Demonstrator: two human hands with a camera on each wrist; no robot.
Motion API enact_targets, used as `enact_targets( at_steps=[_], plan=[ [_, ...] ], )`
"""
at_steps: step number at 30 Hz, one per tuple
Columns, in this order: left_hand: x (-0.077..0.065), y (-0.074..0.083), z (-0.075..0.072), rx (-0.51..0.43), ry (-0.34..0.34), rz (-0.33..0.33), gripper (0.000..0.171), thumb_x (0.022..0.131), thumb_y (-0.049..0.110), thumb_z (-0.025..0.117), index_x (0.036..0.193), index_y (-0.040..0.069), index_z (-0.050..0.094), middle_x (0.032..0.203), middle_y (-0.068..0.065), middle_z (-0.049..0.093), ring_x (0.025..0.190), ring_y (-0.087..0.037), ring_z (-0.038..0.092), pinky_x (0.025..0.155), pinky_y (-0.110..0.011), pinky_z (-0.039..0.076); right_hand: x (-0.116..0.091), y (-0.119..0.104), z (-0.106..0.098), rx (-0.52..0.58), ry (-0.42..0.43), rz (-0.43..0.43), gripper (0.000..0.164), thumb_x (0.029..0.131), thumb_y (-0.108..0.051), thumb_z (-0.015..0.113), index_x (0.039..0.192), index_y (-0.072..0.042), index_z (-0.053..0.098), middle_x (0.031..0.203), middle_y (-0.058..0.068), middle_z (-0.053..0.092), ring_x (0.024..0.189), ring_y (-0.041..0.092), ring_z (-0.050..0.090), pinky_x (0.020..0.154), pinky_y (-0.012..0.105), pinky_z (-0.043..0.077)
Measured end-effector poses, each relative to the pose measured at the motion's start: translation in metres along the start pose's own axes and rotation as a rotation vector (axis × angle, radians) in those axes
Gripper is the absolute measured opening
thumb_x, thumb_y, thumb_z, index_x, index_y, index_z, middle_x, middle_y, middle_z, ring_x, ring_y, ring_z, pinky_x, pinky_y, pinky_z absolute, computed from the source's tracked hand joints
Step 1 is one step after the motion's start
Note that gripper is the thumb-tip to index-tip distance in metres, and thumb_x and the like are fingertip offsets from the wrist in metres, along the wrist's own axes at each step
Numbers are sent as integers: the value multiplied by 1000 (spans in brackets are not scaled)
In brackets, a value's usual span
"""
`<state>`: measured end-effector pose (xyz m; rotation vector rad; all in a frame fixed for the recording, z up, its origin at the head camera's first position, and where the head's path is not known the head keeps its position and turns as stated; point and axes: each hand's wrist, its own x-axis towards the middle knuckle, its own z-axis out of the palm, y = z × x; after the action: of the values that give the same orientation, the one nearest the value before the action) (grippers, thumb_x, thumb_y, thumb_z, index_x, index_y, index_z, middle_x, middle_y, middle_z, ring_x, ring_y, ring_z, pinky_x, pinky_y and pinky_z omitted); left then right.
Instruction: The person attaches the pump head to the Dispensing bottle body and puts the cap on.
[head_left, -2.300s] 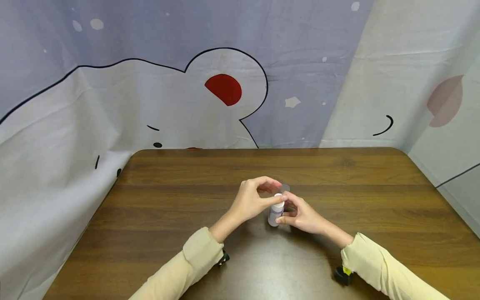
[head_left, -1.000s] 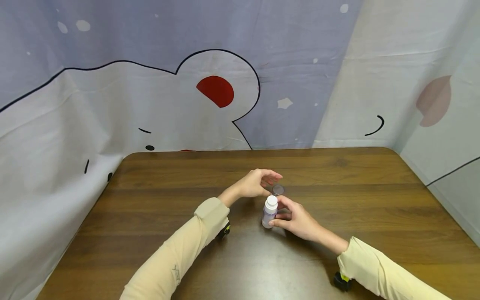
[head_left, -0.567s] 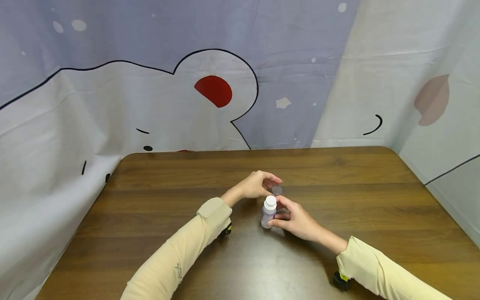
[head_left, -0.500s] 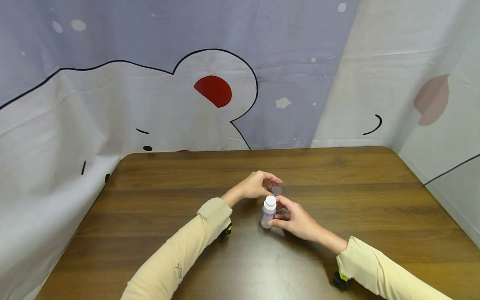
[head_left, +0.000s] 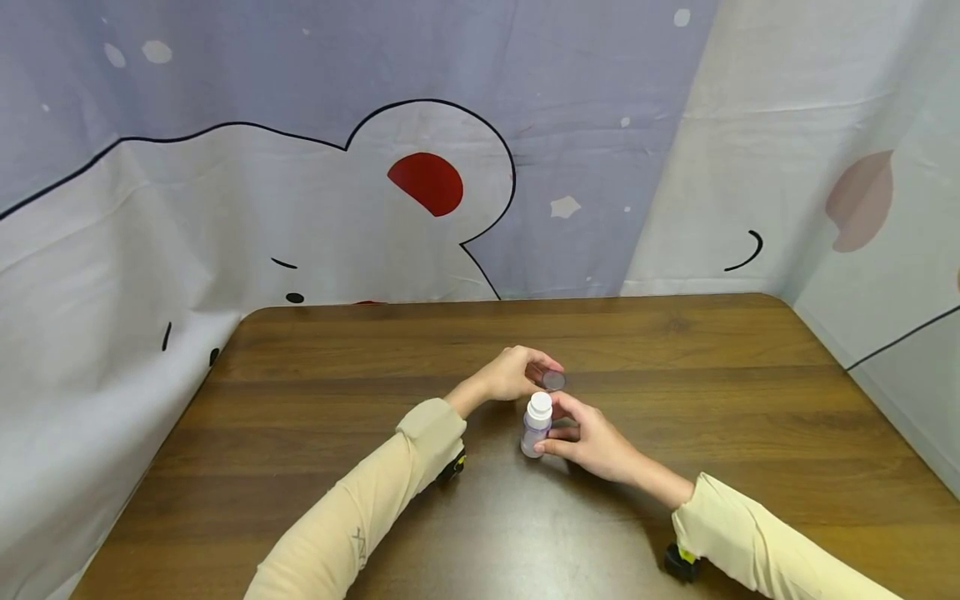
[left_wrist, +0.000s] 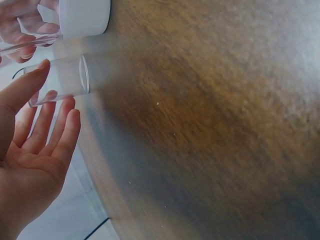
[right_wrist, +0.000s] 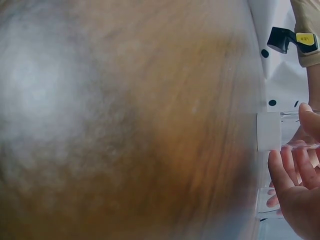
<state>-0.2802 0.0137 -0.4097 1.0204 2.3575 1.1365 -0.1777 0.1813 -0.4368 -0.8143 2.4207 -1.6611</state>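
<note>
A small bottle (head_left: 534,433) with a white top stands upright on the table. My right hand (head_left: 596,442) holds it from the right, thumb in front and fingers behind. In the right wrist view, the bottle's lower end (right_wrist: 269,131) is white, with a clear part above it between thumb and fingers. Just behind the bottle is a clear cylindrical cup (head_left: 554,380), its round end facing up. My left hand (head_left: 517,372) curves around the cup from the left. The left wrist view has the clear cup (left_wrist: 70,75) between my thumb and fingertips.
A brown wood-grain table (head_left: 337,400) lies under both hands. Behind it hangs a printed curtain (head_left: 570,150). Black devices sit at my wrists, below the left sleeve (head_left: 435,429) and the right sleeve (head_left: 720,508).
My left hand has left the bottle's white top, moved back to the clear cup and taken hold of it. My right hand keeps its grip on the bottle. The head view has shifted slightly.
</note>
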Motion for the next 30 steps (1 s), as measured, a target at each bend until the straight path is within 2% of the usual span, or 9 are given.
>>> enact_targets(
  at_steps=[3, 9, 15, 20, 30],
  plan=[
    [-1, -1, 0, -6, 17, 2, 39, 81, -4, 71, 119, -1, 64, 117, -16, 68, 103, -25, 68, 84, -19, 55, 0, 0, 1, 2, -2, -2, 45, 79, -1, 75, 118, 3, 52, 111, 18, 60, 97, 8, 63, 85, 33, 57],
    [-5, 1, -2, -6, 83, 30, 38, 80, 0, 74, 117, 0, 64, 113, -14, 69, 100, -23, 69, 83, -18, 55, 0, 0, 1, 10, -3, -4, 43, 79, -1, 74, 116, 4, 52, 110, 19, 60, 98, 10, 63, 86, 34, 57],
    [-8, 3, -4, -85, 138, 49, 39, 80, 1, 74, 117, -1, 63, 111, -14, 68, 101, -23, 68, 82, -19, 56, 0, 0, 2, 4, 0, -4, 43, 80, -1, 74, 117, 3, 52, 110, 18, 61, 98, 4, 62, 85, 33, 57],
    [-10, 7, -6, -102, 207, 65, 42, 80, 3, 74, 120, 1, 62, 112, -13, 66, 99, -21, 65, 82, -20, 56, 0, 1, 2, 11, -4, -12, 42, 79, -2, 75, 115, 3, 53, 109, 18, 61, 98, 2, 61, 86, 34, 57],
    [-27, 18, -11, -126, 324, 96, 41, 81, 8, 73, 121, 5, 63, 114, -12, 64, 99, -22, 63, 82, -21, 56, 1, 3, 1, 13, -1, -13, 42, 79, -1, 75, 114, 3, 52, 103, 17, 61, 95, 2, 62, 87, 34, 57]
  ],
)
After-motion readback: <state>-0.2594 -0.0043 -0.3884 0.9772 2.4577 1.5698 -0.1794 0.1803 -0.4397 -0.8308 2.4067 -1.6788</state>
